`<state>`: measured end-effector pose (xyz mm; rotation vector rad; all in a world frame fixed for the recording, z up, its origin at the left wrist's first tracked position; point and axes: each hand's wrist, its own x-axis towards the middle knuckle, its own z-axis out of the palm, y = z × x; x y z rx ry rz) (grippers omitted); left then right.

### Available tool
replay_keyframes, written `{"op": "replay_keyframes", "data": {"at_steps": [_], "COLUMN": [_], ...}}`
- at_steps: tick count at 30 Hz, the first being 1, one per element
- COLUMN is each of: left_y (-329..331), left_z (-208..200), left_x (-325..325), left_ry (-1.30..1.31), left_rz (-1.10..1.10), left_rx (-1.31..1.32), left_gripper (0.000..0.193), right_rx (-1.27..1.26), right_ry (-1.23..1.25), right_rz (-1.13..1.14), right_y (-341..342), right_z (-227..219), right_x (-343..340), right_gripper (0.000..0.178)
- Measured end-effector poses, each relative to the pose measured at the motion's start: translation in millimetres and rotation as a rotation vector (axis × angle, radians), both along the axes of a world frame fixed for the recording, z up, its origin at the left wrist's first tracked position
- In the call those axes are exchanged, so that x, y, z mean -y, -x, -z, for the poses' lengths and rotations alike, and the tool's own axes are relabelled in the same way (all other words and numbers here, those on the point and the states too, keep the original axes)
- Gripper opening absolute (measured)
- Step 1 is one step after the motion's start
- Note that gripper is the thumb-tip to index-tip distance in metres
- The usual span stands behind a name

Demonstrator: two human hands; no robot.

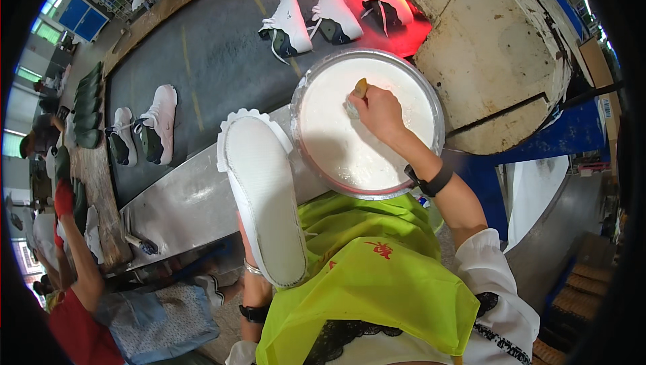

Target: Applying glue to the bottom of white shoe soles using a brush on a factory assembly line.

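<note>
The dark belt (215,62) leaves a broad stretch between 2 shoes (160,126) by its left edge and 3 more toward its right end, the last under red light. A metal ledge (188,196) runs along the near edge; a round basin (438,112) overlaps it, its rim near a worn, pale surface (498,42) at right. Raised over the ledge, just left of the basin, is a white shoe (262,190), sole facing the person, scalloped toe edge toward the belt.

Red characters mark the lime apron (404,291); the belt shoes carry small dark side marks, too fine to make out.

The left hand (245,240) is mostly hidden behind the white shoe, so I can't tell how its grip stands. The right hand (380,114) has its grip pinching a short, yellow-ended tool (361,87) above white liquid (330,129); its lower end is unclear. 2 co-workers at left are partly cut off.
</note>
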<state>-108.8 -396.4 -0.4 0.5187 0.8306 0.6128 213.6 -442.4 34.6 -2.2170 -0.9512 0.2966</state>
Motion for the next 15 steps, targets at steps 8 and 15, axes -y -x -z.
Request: {"op": "replay_keyframes", "data": {"at_steps": [8,15], "left_y": [-23.1,-34.3], "left_z": [-16.8,7.7], "left_x": [-1.6,-22.5], "left_ry": [0.097,-0.132], "left_rz": [0.098,0.375], "left_rx": [0.013,0.055], "left_gripper": [0.064,0.059], "right_rx": [-0.221,-0.221], "right_ry": [-0.423,-0.376], "right_rz": [-0.047,-0.019], "right_y": [-11.4,-0.3], "right_z": [-47.9,-50.9], "right_x": [11.0,17.0], "right_gripper": [0.021,0.022]}}
